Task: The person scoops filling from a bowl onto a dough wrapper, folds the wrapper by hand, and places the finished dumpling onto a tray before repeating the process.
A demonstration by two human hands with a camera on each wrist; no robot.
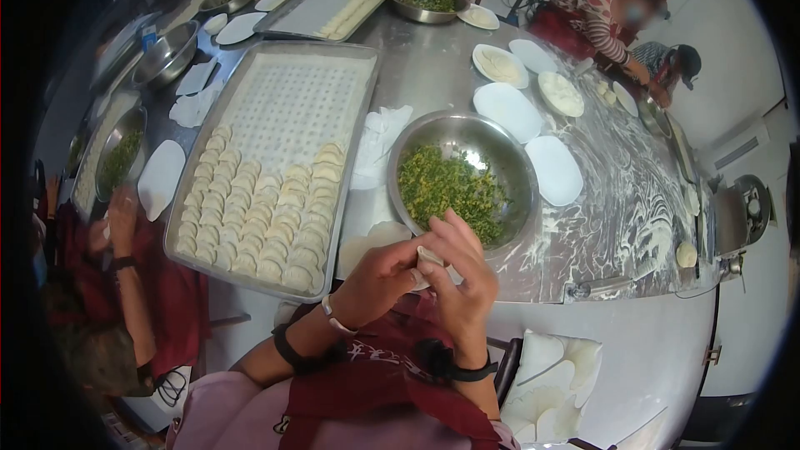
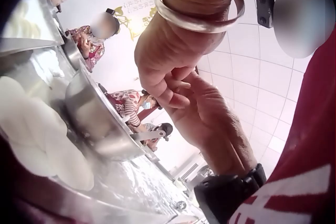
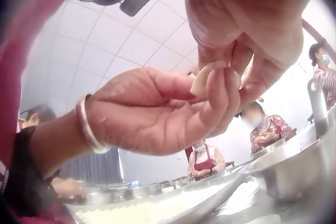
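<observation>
- Pale square panels are lining the ceiling (image 2: 239, 69), and beneath them a brushed-steel table (image 1: 425, 58) is gleaming, its right side wearing swirls of flour (image 1: 617, 208).
- Several people in aprons are working around its edges.
- Before me, a person in a dark red apron (image 1: 375, 383) is bringing both hands together just in front of a round steel bowl (image 1: 518, 162).
- Between the fingertips, a small, pale, smooth dough piece (image 1: 429, 257) is sitting above the table's near edge, mostly covered by the fingers.
- Wearing a pale rigid bangle (image 1: 333, 317), the left hand (image 1: 375, 279) is pinching the dough between thumb and curled fingers.
- Opposite it, the right hand (image 1: 467, 279) is nipping the same dough with its thumb and fingers.
- Finely chopped green and yellow filling (image 1: 446, 192) is heaping loosely inside the bowl.
- Flat, floppy dough rounds (image 2: 31, 129) are overlapping beside the bowl.
- Left of them, a rectangular metal tray (image 1: 292, 100) is carrying tight rows of crescent dumplings (image 1: 250, 217).
- Glossy white plates (image 1: 554, 171) are lying right of the bowl.
</observation>
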